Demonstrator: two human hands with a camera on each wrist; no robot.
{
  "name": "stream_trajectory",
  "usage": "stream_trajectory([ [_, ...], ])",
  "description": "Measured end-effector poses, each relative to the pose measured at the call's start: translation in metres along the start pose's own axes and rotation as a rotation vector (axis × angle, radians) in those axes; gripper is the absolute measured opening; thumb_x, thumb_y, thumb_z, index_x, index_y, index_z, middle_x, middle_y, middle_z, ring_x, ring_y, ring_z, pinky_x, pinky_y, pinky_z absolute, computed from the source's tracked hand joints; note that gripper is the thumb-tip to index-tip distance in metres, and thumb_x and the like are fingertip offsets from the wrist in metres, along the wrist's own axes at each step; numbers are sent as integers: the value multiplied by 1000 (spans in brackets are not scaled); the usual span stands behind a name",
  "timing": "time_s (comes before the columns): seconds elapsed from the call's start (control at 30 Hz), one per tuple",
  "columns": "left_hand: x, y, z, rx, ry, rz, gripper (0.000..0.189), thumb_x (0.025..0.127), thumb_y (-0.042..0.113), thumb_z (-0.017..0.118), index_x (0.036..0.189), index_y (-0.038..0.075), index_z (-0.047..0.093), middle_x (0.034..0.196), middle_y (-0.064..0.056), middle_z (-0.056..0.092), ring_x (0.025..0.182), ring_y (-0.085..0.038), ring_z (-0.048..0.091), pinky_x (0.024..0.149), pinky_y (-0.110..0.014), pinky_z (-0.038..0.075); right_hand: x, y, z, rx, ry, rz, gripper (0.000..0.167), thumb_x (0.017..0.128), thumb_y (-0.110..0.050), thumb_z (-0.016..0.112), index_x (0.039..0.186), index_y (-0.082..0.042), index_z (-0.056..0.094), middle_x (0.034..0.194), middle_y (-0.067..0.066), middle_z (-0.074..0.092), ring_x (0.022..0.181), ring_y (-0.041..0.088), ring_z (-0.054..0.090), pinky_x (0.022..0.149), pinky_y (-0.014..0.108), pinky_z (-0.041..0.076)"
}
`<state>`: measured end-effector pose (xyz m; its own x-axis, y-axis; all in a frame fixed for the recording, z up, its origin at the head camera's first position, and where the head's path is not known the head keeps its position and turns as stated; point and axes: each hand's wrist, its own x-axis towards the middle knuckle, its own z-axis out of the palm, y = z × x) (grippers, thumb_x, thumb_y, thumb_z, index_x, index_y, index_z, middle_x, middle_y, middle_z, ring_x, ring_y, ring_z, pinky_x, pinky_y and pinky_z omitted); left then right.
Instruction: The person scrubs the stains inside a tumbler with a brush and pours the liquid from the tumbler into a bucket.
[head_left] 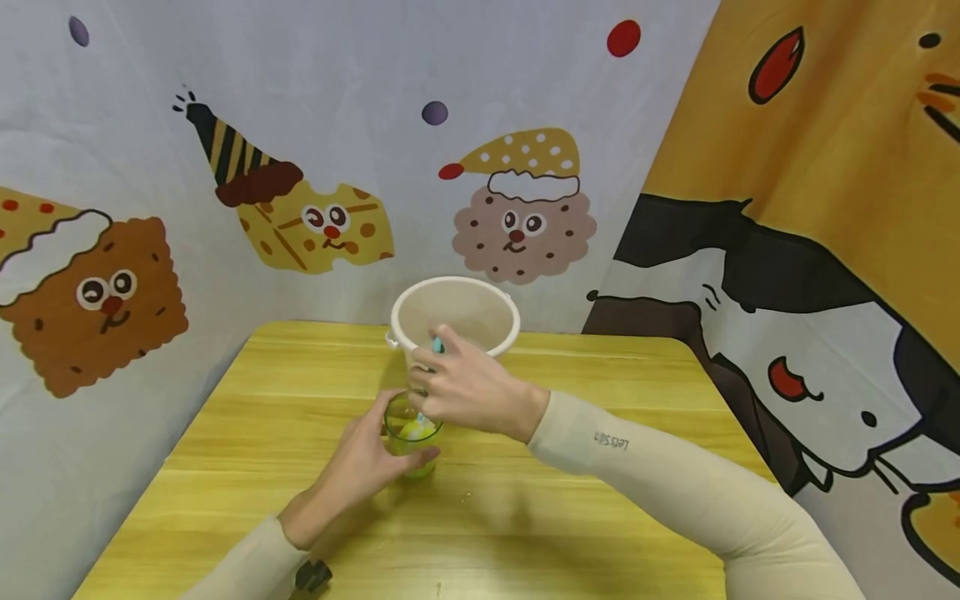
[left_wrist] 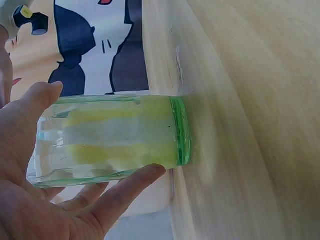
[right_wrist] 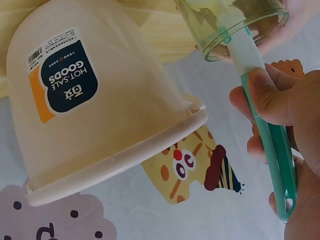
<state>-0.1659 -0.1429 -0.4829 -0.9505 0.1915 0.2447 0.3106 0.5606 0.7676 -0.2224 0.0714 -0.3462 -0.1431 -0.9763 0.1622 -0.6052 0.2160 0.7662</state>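
My left hand holds a green-tinted clear glass round its side, thumb on one side and fingers on the other. The glass stands upright, its thick green base close over the wooden table. A cup brush with a teal handle is in my right hand, gripped with the thumb along the handle. Its white neck passes through the glass's mouth, and the yellow-and-white sponge head sits inside the glass. In the left wrist view the sponge fills much of the glass, blurred by its wall.
Just behind the hands stands a pale plastic bucket with a label on its side. Small wet spots dot the wooden table. A cartoon-printed cloth hangs along the table's back and right side.
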Motion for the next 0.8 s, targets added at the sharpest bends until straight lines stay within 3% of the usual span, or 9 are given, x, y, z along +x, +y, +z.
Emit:
stream_trajectory([
  [0.2,-2,0,-3,-20,-8,-4,93,87,44,105,162,22,53,116,-7,84,81,-6,73,68,-24,63,2,-1,-2,-12,8,-21,11,103,-36,87,114,-40,86,127,-18,86,133,12,73,129,41,48],
  [0.43,-4,1,-3,-21,9,-3,91,86,36,107,160,23,55,127,-8,85,100,-14,79,80,-26,66,1,1,-4,2,-21,-27,8,105,-37,85,112,-38,86,119,-16,86,113,11,76,108,33,50],
  [0.7,-4,1,0,-7,6,-1,92,86,36,107,160,23,55,135,-8,85,113,-25,84,92,-41,73,-1,1,-3,7,-32,-33,7,105,-37,85,111,-38,88,118,-15,86,109,11,75,108,32,50],
  [0.8,-2,2,0,-20,-2,11,92,86,34,107,161,21,55,137,-8,84,116,-27,84,95,-42,73,0,2,-3,4,-20,-32,7,105,-38,85,110,-38,89,117,-14,87,108,10,73,105,31,49],
])
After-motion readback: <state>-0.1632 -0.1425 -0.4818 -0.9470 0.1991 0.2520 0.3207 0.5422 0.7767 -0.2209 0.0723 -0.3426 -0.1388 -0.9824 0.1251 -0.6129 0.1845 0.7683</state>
